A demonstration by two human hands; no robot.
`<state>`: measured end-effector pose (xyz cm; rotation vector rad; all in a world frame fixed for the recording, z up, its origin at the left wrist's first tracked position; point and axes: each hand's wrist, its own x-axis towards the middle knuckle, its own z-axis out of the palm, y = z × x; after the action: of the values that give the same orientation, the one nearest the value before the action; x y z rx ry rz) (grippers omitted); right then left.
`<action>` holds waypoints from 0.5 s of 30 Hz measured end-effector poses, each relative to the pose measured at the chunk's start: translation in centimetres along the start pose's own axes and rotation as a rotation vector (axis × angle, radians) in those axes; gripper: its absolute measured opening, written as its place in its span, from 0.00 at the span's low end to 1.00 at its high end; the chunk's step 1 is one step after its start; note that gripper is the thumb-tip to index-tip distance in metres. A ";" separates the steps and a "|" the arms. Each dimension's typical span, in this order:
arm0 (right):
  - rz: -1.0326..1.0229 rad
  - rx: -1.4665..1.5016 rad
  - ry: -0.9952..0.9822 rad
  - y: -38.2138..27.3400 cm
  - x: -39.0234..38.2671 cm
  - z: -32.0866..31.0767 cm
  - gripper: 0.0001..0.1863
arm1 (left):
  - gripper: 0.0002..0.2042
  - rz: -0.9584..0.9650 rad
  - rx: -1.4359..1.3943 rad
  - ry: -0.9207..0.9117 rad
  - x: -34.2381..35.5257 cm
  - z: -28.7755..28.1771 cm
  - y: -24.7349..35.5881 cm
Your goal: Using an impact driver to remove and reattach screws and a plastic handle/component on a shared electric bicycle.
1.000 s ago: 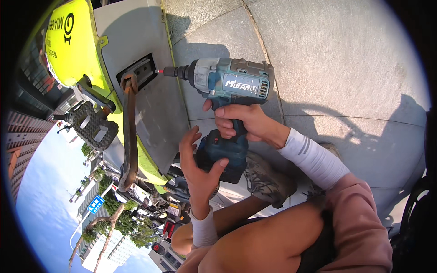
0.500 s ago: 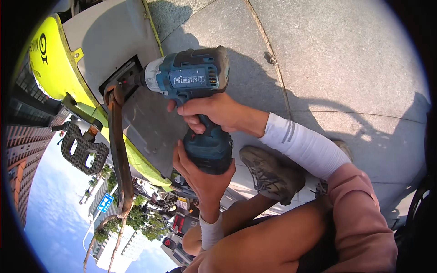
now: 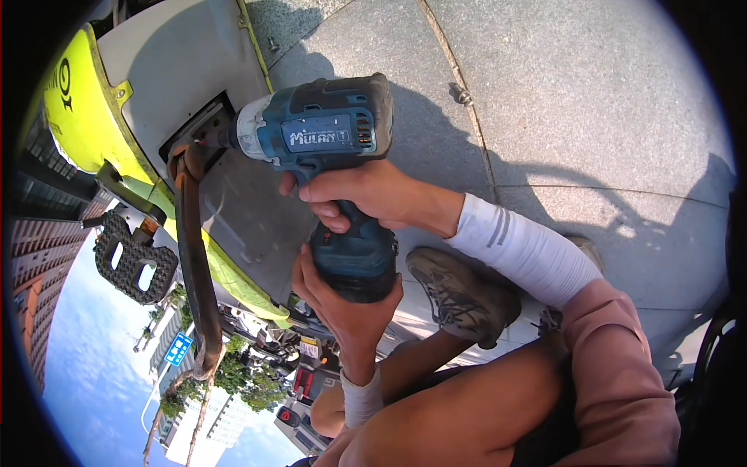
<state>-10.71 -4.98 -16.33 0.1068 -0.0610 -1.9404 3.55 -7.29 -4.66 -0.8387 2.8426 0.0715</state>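
A teal and black cordless impact driver (image 3: 323,128) points left, its nose at a dark rectangular recess (image 3: 204,128) in the grey underside panel (image 3: 183,47) of a yellow-trimmed bike. My right hand (image 3: 362,191) is wrapped around the driver's grip, with fingers near the trigger. From below, my left hand (image 3: 346,315) cups the battery base. The driver's tip meets the recess beside the upper end of a rusty kickstand (image 3: 198,261); exactly what it touches there is too small to tell.
A black pedal (image 3: 136,261) on its crank sticks out left of the kickstand. Yellow body panels (image 3: 89,101) edge the bike. Stone paving (image 3: 576,93) with a cord-like seam lies to the right, near my shoe (image 3: 459,296). A small bolt-like piece (image 3: 272,44) lies on the ground at the top.
The bike's panel, pedal and kickstand have shifted slightly left in view, and the driver's nose with them. Both hands keep their hold on the driver.
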 end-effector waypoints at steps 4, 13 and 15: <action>0.001 -0.098 0.012 -0.4 -0.2 0.3 0.11 | 0.54 0.010 -0.030 0.000 0.1 0.2 0.1; -0.128 -0.326 0.079 -0.5 0.3 1.3 0.06 | 0.57 0.047 -0.137 0.021 0.9 2.2 -1.4; -0.110 -0.351 0.103 -1.1 -0.1 2.0 0.06 | 0.57 0.089 -0.138 -0.002 0.7 2.0 -2.1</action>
<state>-11.91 -4.44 -14.49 -0.0244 0.3596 -2.0220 4.38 -9.21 -6.78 -0.7359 2.8994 0.2825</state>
